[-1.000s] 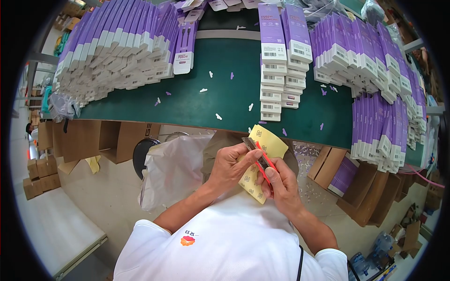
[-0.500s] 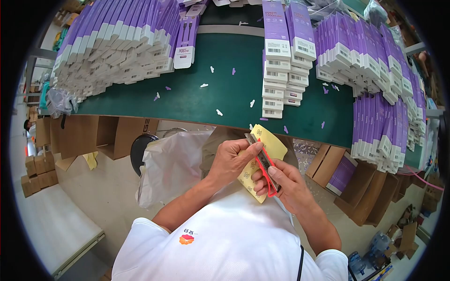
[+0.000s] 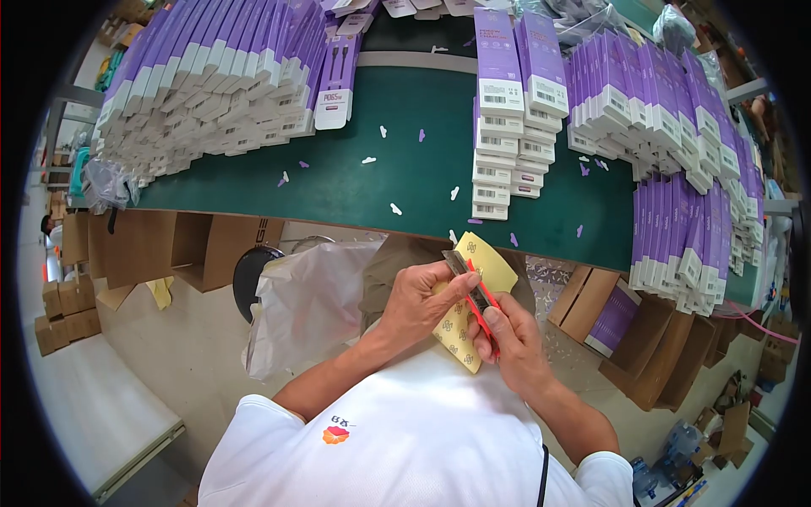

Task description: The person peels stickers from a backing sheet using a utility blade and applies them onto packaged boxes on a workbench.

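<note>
Cutter [image 3: 480, 297] in left hand [image 3: 421, 302] and right hand [image 3: 518, 340], less red showing below than before

I am looking down at a green table [image 3: 414, 101], where a broad stack of purple-and-white boxes [image 3: 220, 76] is filling the left, a double column of boxes [image 3: 500, 51] is standing right of the middle, and more boxes [image 3: 650, 110] are crowding the far right. Small tabs [image 3: 396, 209] are lying scattered between them. Below, open cartons [image 3: 135, 249], a dark round seat [image 3: 247, 286] and a whitish plastic bag [image 3: 308, 304] are sitting on my left; brown cartons [image 3: 650, 346] and clear bottles [image 3: 644, 479] are standing on my right.
</note>
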### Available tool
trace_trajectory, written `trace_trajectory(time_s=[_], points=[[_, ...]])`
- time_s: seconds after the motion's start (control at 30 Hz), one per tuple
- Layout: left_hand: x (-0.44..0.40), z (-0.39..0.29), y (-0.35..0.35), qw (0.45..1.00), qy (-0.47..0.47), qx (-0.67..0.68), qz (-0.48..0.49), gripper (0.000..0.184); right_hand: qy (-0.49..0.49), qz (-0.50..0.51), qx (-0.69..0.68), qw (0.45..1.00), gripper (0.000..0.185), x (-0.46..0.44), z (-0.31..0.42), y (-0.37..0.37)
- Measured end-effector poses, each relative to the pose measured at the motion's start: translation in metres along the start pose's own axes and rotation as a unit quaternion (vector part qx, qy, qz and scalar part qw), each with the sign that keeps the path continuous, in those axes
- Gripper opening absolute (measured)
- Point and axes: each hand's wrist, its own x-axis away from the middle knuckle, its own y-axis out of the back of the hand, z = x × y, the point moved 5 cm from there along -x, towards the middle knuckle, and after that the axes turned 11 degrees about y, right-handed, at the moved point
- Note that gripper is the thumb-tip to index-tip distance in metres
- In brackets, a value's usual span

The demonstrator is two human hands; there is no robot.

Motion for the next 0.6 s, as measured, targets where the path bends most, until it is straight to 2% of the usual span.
trace_trajectory(time_s=[0.07,0.2,0.27,0.37,0.47,0.5,0.6], points=[[0.002,0.001,-0.001,1.000,-0.006,-0.004,-0.008,0.040,0.006,0.005,0.012,1.000,0.034,0.001,-0.003,0.001],[0.011,-0.020,0.006,0.993,-0.008,-0.117,-0.010,0.030,0.046,0.034,0.017,0.998,0.034,-0.002,0.003,0.007],[0.014,-0.038,-0.006,0.997,-0.059,-0.033,-0.039,0.036,0.056,0.058,0.014,0.997,0.029,-0.006,0.014,0.013],[0.012,-0.045,-0.005,0.992,-0.102,-0.046,-0.054,0.037,0.062,0.025,0.027,0.997,0.026,-0.012,0.022,0.013],[0.010,-0.038,0.000,0.987,-0.105,-0.114,-0.041,0.031,0.077,0.011,0.061,0.995,0.023,-0.011,0.020,0.010],[0.012,-0.044,-0.003,0.987,-0.126,-0.084,-0.058,0.036,0.084,0.009,0.081,0.993,0.022,-0.010,0.022,0.009],[0.014,-0.042,-0.007,0.991,-0.110,-0.066,-0.047,0.037,0.117,0.007,0.125,0.985,0.020,-0.008,0.021,0.008]])
